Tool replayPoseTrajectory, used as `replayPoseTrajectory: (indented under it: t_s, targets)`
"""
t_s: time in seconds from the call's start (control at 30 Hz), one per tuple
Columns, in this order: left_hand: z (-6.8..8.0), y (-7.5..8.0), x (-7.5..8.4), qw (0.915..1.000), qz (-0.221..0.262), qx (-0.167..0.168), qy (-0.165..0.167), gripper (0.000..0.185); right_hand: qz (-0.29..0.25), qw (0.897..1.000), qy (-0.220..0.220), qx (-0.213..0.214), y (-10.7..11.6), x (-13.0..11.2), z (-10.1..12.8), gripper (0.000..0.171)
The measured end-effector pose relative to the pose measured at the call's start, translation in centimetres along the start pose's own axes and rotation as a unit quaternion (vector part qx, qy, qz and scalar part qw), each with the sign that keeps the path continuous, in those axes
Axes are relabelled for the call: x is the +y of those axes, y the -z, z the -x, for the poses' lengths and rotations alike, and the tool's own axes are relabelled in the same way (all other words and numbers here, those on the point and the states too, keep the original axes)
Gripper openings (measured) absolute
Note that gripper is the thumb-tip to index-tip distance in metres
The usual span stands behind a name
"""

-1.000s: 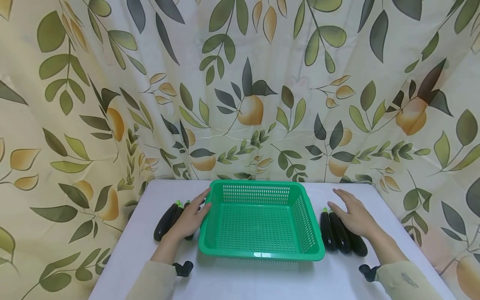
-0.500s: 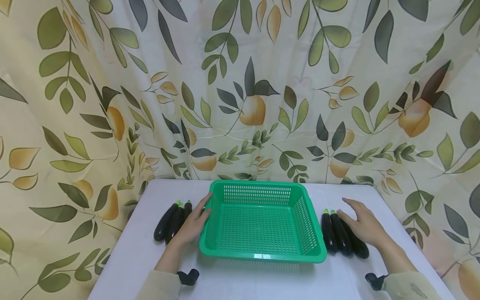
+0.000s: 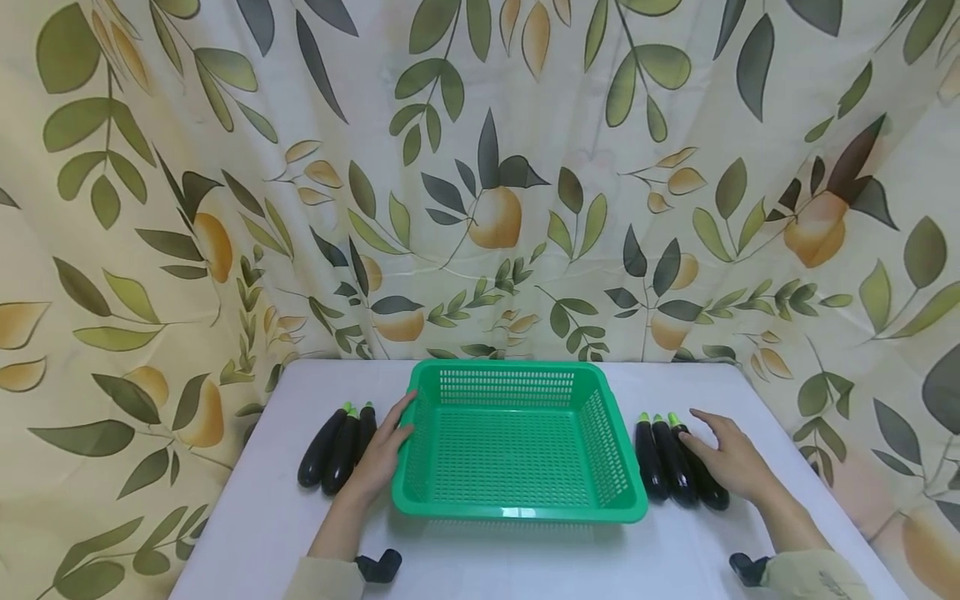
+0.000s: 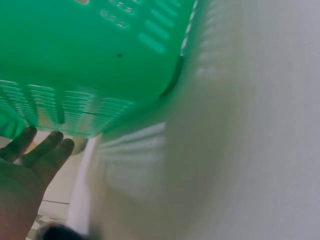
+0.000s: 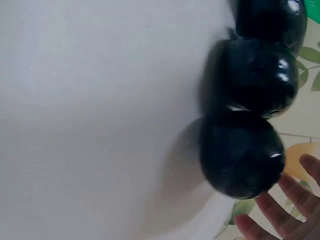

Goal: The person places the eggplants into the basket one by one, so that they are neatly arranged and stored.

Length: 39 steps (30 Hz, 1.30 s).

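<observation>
A green plastic basket (image 3: 519,513) with slotted walls sits on the white table. My left hand (image 3: 379,457) is at its left rim, and the left wrist view shows straight fingers (image 4: 52,157) beside the basket wall (image 4: 75,65). To the right of the basket, three dark eggplants lie side by side. My right hand (image 3: 741,465) is at the outermost eggplant (image 3: 711,490), thumb over its upper part. In the right wrist view, the spread fingers (image 5: 272,210) are close along that eggplant's (image 5: 242,155) side; firm contact is hard to tell.
Left of the basket lies another group of three eggplants (image 3: 341,454), partly behind the left hand. The table (image 3: 495,567) ends in front of a curtain (image 3: 525,167) printed with leaves and fruit. Dark wrist-mounted pieces (image 3: 378,567) stick out near both cuffs.
The right hand has shifted right and lowered beside the outermost eggplant, whose green stem now shows. The left hand has slid slightly back along the basket's left rim. The view has shifted a little.
</observation>
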State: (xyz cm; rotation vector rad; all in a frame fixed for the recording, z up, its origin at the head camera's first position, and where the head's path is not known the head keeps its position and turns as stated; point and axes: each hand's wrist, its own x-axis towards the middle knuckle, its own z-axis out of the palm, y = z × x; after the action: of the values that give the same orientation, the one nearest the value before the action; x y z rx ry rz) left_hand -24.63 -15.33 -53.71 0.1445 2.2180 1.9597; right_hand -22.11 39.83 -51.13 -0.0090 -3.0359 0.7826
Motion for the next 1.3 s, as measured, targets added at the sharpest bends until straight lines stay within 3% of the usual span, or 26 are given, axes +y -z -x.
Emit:
replayPoseTrajectory:
  t_s: [0.23,0.63,1.03,1.3]
  targets:
    - [-0.1,0.0,-1.0,0.9985,0.052,-0.006,-0.013,0.052,-0.008,1.0,-0.022,-0.011,-0.5,0.8,0.2,0.073]
    - [1.2,-0.3,-2.8,0.9968,0.076,-0.018,0.017,0.046,-0.007,0.999,-0.027,-0.017,-1.2,1.5,0.7,0.072]
    - [1.2,-0.1,-3.3,0.9964,0.081,-0.025,0.007,0.048,-0.011,0.999,-0.034,-0.021,-1.7,1.5,0.7,0.072]
    - [1.1,-0.1,-3.8,0.9949,0.096,-0.029,0.0,0.048,0.004,1.0,-0.016,-0.017,-1.3,1.7,0.4,0.067]
